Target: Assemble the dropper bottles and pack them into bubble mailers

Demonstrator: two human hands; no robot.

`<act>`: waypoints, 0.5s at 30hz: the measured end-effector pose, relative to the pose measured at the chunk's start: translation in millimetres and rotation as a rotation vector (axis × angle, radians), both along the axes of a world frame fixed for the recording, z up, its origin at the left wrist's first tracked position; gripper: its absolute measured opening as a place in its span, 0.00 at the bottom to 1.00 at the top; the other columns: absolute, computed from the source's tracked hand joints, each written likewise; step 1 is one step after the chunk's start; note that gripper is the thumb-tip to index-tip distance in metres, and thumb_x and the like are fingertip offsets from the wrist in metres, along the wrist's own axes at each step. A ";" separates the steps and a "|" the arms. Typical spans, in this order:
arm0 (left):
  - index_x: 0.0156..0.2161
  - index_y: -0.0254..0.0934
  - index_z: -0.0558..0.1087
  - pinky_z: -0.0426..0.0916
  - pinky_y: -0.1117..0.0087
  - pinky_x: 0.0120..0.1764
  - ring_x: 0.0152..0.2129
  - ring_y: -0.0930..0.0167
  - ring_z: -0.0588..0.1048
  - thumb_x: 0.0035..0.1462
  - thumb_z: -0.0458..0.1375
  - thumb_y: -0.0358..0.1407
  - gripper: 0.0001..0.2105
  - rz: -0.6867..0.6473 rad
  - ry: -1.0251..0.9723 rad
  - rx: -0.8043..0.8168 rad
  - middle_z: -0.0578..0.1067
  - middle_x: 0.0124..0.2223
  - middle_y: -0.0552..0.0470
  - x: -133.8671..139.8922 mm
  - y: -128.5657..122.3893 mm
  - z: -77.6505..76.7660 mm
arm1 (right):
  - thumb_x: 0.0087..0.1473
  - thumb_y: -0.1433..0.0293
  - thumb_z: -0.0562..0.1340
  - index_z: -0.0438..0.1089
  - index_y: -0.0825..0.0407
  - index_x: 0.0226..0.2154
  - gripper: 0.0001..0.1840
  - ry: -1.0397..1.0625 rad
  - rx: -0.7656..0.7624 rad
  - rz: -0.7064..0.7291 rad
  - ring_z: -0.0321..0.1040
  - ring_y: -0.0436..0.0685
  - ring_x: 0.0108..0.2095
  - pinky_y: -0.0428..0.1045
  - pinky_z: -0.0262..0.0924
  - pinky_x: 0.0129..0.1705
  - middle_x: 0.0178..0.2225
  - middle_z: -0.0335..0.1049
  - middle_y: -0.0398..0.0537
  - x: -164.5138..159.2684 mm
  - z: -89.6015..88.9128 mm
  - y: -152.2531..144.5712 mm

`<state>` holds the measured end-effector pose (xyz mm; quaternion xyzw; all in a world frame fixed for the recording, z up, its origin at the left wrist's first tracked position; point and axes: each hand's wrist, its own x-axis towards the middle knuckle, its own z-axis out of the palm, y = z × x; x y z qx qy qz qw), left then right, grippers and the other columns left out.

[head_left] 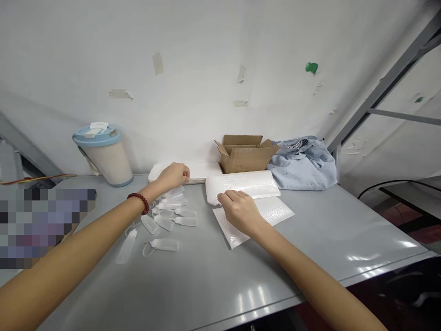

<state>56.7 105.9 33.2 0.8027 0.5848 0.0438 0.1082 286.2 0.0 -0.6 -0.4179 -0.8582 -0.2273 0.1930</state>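
Note:
My left hand [175, 175] reaches to the back of the table, its fingers curled closed at the edge of a flat stack of white card or paper [205, 171]. What those fingers pinch, if anything, is hidden. Below it lie several small translucent squeeze bottles [165, 245] with thin looped cap straps. My right hand [241, 211] is closed, thumb and fingertips at the left end of a white bubble mailer [246, 186]. Another bubble mailer [279, 210] lies flat under it, partly covered by the hand.
An open cardboard box [250, 158] stands against the wall, with a light blue cloth bundle [303, 165] to its right. At the back left is a cream tumbler with a blue lid [106, 156]. Metal frame bars [389, 76] rise at the right. A blurred-out patch covers the left edge.

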 end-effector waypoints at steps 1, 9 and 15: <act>0.48 0.34 0.70 0.73 0.61 0.40 0.38 0.67 0.75 0.62 0.56 0.38 0.12 0.003 0.008 0.021 0.74 0.46 0.47 -0.5 0.3 -0.3 | 0.50 0.86 0.51 0.67 0.55 0.26 0.15 0.008 0.011 0.014 0.55 0.52 0.22 0.48 0.42 0.25 0.22 0.63 0.46 -0.2 -0.6 -0.6; 0.40 0.32 0.72 0.70 0.61 0.39 0.38 0.66 0.74 0.63 0.54 0.34 0.07 0.062 0.043 0.435 0.74 0.39 0.48 -13.6 -6.3 22.5 | 0.54 0.84 0.51 0.68 0.55 0.31 0.14 0.097 0.109 0.078 0.63 0.55 0.29 0.47 0.53 0.28 0.29 0.69 0.50 -0.6 -2.5 -0.4; 0.34 0.34 0.73 0.63 0.60 0.37 0.38 0.60 0.70 0.61 0.45 0.23 0.15 -0.207 0.036 0.630 0.74 0.38 0.41 -1.6 -77.3 19.5 | 0.56 0.83 0.52 0.59 0.56 0.54 0.23 0.130 0.211 0.097 0.54 0.64 0.58 0.58 0.55 0.52 0.56 0.60 0.62 -9.9 5.6 -13.1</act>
